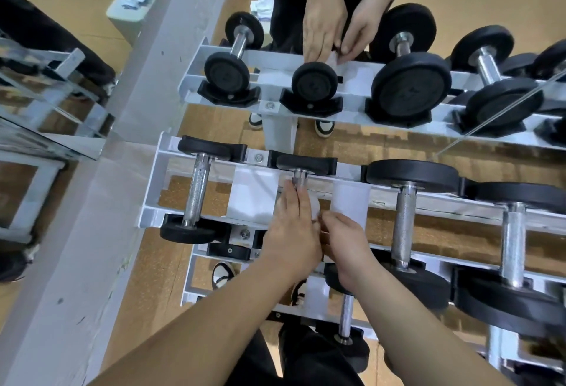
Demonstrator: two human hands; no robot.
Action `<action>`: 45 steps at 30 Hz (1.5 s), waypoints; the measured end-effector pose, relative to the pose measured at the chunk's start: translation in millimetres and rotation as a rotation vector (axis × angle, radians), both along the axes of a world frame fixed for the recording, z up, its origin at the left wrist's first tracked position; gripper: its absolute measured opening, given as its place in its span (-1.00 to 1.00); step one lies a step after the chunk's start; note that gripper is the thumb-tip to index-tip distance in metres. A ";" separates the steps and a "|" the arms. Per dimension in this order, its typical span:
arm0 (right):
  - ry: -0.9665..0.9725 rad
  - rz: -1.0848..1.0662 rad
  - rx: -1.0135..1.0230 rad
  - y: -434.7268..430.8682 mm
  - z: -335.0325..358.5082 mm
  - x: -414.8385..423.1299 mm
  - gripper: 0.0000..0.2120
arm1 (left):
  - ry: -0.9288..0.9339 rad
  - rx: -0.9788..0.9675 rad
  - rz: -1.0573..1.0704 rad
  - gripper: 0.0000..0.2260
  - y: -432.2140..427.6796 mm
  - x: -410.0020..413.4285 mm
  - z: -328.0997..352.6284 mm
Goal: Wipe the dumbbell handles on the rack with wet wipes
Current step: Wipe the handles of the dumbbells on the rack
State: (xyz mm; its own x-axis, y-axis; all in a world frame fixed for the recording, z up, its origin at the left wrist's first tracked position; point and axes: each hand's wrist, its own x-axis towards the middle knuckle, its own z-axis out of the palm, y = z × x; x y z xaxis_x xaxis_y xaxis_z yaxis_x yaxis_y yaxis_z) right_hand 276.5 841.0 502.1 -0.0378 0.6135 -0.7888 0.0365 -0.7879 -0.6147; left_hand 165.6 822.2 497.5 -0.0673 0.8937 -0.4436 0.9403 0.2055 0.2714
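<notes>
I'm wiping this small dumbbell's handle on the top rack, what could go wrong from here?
The left hand presses the wet wipe flat on the handle; if the handle rolls, its fingers might get pinched against the rack rail. The right hand pinches only the wipe's edge, so it may tear or slip.

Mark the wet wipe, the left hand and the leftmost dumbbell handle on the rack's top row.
wet wipe (315, 208): head view, white patch showing beside the fingers.
left hand (291, 232): head view, back of the hand.
leftmost dumbbell handle (196, 189): head view, middle of the metal bar.
</notes>
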 end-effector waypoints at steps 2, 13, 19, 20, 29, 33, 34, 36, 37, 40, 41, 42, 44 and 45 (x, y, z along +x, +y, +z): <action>-0.013 0.098 0.025 -4.4 -1.4 1.3 -0.75 | -0.089 0.001 -0.026 -0.40 -29.0 -0.9 3.2; -0.170 0.406 0.119 -20.4 -0.9 6.2 -0.75 | -0.040 0.065 -0.144 -0.42 -30.2 -20.8 11.2; -0.178 0.747 0.373 -33.6 5.0 16.2 -0.83 | -0.099 0.038 -0.103 -0.39 -26.4 -18.9 5.2; -0.232 0.764 0.414 -32.6 1.7 15.7 -0.89 | -0.107 0.027 -0.078 -0.39 -34.4 -15.5 7.6; -0.301 0.833 0.317 -20.6 -3.2 13.1 -0.83 | -0.236 0.032 0.026 -0.44 -5.1 -20.2 11.7; -0.329 0.862 0.341 -21.8 -5.2 14.9 -0.83 | -0.277 0.064 0.029 -0.46 8.3 -25.8 8.4; -0.335 0.866 0.352 -22.0 -5.5 14.8 -0.89 | -0.285 0.062 0.019 -0.46 -5.8 -23.9 10.3; -0.358 0.876 0.369 -21.7 -5.7 14.3 -0.93 | -0.288 0.066 -0.004 -0.44 -33.8 -16.3 12.5; -0.360 0.876 0.366 -20.8 -6.2 14.1 -0.93 | -0.295 0.060 -0.004 -0.44 -37.1 -14.9 11.1; -0.316 0.859 0.324 -18.9 -5.4 12.7 -0.82 | -0.292 0.093 0.088 -0.54 -10.8 -18.0 4.4; -0.314 0.855 0.311 -18.8 -5.6 13.2 -0.74 | -0.265 0.116 0.134 -0.61 0.2 -20.8 4.6; -0.319 0.856 0.304 -19.3 -5.3 13.7 -0.67 | -0.259 0.164 0.188 -0.69 7.7 -24.1 2.5; -0.334 0.858 0.298 -19.2 -2.9 14.1 -0.60 | -0.330 0.299 0.322 -0.85 13.8 -29.7 -1.7; -0.335 0.857 0.301 -18.2 -1.9 14.5 -0.59 | -0.383 0.335 0.413 -0.89 15.5 -32.2 -2.4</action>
